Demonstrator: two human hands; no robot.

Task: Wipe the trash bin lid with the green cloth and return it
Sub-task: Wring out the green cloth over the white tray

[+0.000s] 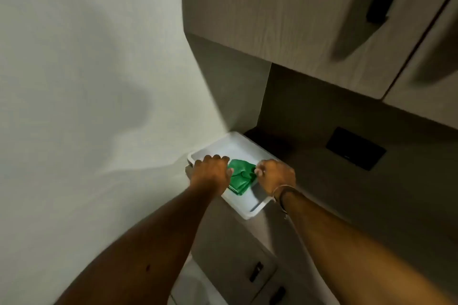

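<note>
Lying crumpled in soft folds, the bright green cloth [241, 177] sits inside the shallow white plastic tray [244, 148], which rests on a grey-brown wood-grain counter [371, 193] in the corner by the pale wall [86, 82]. The left hand [212, 173] curls over the tray's near-left rim, its thumb touching the cloth's left edge. The right hand [276, 174] pinches the cloth's right edge between closed fingertips, a thin band on its wrist.
</note>
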